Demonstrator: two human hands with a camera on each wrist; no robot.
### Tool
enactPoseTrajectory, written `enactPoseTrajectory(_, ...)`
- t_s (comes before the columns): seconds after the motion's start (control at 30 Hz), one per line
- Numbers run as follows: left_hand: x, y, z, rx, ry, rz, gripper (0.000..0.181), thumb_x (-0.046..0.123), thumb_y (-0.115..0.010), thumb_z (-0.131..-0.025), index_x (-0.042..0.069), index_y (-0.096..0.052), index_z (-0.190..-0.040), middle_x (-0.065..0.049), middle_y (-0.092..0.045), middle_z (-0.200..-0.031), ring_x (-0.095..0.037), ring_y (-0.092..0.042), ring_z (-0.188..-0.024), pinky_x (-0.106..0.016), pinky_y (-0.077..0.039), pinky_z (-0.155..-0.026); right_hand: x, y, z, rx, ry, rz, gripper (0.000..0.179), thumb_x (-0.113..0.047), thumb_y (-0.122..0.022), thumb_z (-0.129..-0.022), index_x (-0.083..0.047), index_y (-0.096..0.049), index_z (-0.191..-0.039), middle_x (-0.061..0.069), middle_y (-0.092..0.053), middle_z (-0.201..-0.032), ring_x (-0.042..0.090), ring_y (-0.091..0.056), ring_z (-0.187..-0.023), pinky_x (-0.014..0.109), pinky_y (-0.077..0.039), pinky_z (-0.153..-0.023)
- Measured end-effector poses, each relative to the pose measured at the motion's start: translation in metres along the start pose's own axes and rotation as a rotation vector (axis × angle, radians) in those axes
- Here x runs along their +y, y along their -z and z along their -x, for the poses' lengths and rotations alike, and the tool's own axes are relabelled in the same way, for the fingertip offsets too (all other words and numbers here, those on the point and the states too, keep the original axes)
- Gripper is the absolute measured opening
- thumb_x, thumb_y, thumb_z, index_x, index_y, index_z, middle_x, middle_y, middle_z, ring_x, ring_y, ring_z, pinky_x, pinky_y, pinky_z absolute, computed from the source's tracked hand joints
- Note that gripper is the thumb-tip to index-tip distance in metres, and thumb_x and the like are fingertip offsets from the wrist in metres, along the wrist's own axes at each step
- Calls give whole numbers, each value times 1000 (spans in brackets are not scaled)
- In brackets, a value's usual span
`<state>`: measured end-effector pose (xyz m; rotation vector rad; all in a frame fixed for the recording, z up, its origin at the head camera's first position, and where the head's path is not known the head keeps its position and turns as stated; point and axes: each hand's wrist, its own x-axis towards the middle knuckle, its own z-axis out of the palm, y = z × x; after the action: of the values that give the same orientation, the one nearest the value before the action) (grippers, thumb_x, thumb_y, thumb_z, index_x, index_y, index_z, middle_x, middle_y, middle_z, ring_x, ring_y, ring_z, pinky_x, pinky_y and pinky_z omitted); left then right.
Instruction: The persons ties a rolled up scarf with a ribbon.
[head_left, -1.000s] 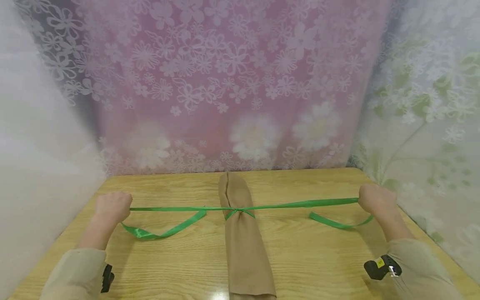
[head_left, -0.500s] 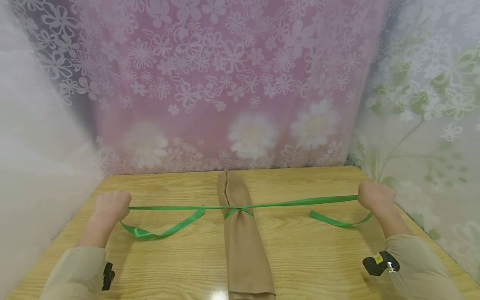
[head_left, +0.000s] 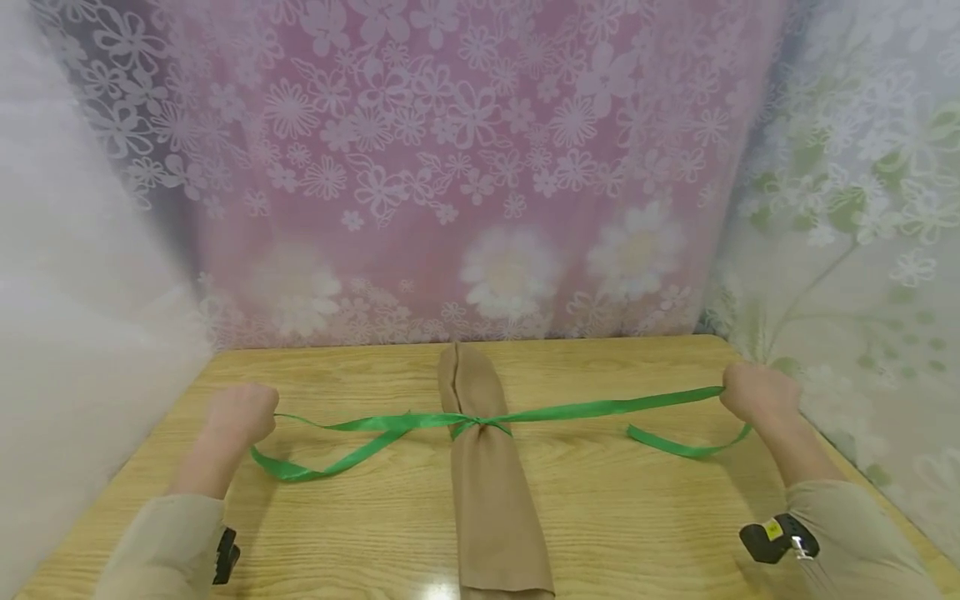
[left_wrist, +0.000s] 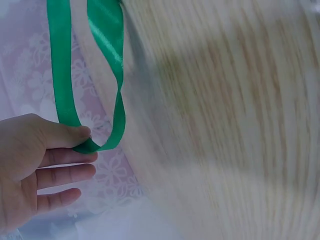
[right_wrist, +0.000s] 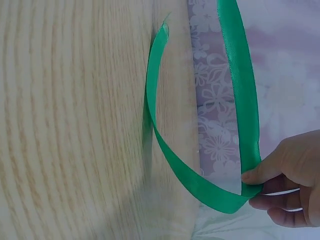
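Note:
A green satin ribbon (head_left: 577, 411) is tied round a long bundle of brown cloth (head_left: 495, 508), with the knot on top and the cloth gathered there. My left hand (head_left: 242, 414) pinches one side of the ribbon between thumb and forefinger; in the left wrist view the other fingers of that hand (left_wrist: 35, 170) are spread apart. My right hand (head_left: 761, 393) pinches the opposite side, thumb on top in the right wrist view. From each hand a loose tail loops down toward the table. The left stretch sags slightly; the right one runs straighter up to the hand.
The bundle lies lengthwise across the middle of a wooden table (head_left: 360, 533). A pink flowered curtain (head_left: 420, 208) hangs behind the far edge. Pale sheets hang at the left (head_left: 90, 275) and right, the right sheet (head_left: 862, 275) with a leafy print.
My left hand has moved slightly inward to the right, and its stretch of ribbon has gone from taut to slack. The right hand stays at nearly the same place, still gripping.

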<state>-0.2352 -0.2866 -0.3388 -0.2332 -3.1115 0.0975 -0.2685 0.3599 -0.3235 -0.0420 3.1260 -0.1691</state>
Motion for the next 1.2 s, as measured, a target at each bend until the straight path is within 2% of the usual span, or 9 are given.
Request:
enactPoseTrajectory(0.27,15,-3,-3,-11,-20,-30,23,-3,-59,-80,8,-50,-62,1,-37,-56,-12,-35,-50,-24,-33,-48,-4,-12,-4,-57,75,9,22,2,-48,-79,-10,-50,-60,0,-44,-57,16,-39,-53,31,-33,-49)
enactPoseTrajectory(0.5,34,-11,-12,-43,-52,-75,15,2,-56,-85,8,-59,-72,-1,-51,-64,-18,-47,-59,-36,-45,-52,-24,-24,-7,-37,163,81,10,-5,-54,-83,-5,-58,-73,5,-55,-71,19,-49,-61,35,-41,-51)
enactPoseTrajectory(0.6,47,-12,-16,-20,-83,-39,9,4,-59,-82,9,-61,-75,-1,-54,-67,-18,-46,-61,-36,-44,-55,-40,-27,-7,2,208,86,11,-6,-55,-82,1,-63,-86,13,-61,-85,26,-58,-72,40,-47,-56)
enactPoseTrajectory(0.67,57,-12,-19,5,-116,4,3,9,-64,-82,7,-65,-82,-3,-61,-76,-19,-54,-66,-37,-48,-60,-53,-27,-5,22,233,81,17,-6,-58,-82,5,-63,-93,18,-62,-91,31,-60,-77,43,-49,-58)
enactPoseTrajectory(0.73,70,-9,-20,36,-145,40,10,11,-66,-82,5,-68,-90,-6,-65,-85,-23,-60,-73,-38,-50,-64,-67,-26,-3,37,246,86,25,-7,-60,-82,7,-62,-102,23,-61,-97,33,-60,-79,42,-50,-59)
enactPoseTrajectory(0.83,88,-8,-23,139,-222,53,25,19,-72,-79,2,-69,-98,-11,-68,-93,-28,-64,-81,-41,-52,-71,-85,-27,-1,86,271,79,28,-6,-60,-82,7,-62,-107,24,-60,-98,25,-56,-65,33,-45,-49)
enactPoseTrajectory(0.97,112,-8,-27,259,-306,43,28,22,-75,-77,3,-70,-97,-10,-69,-90,-27,-64,-80,-43,-51,-75,-103,-32,-3,155,313,66,29,-8,-61,-82,4,-63,-109,22,-62,-100,14,-45,-53,23,-33,-43)
enactPoseTrajectory(1.07,127,-5,-29,270,-337,51,28,22,-75,-77,5,-70,-99,-8,-69,-92,-26,-63,-84,-42,-49,-79,-116,-33,-4,139,342,34,31,-13,-63,-84,2,-63,-111,22,-62,-106,12,-47,-51,23,-31,-41)
enactPoseTrajectory(1.2,142,-5,-35,240,-359,85,29,22,-75,-77,5,-70,-100,-7,-69,-94,-25,-61,-87,-41,-47,-80,-134,-35,-7,80,390,1,34,-17,-66,-84,2,-61,-113,21,-62,-110,18,-59,-63,28,-43,-47)
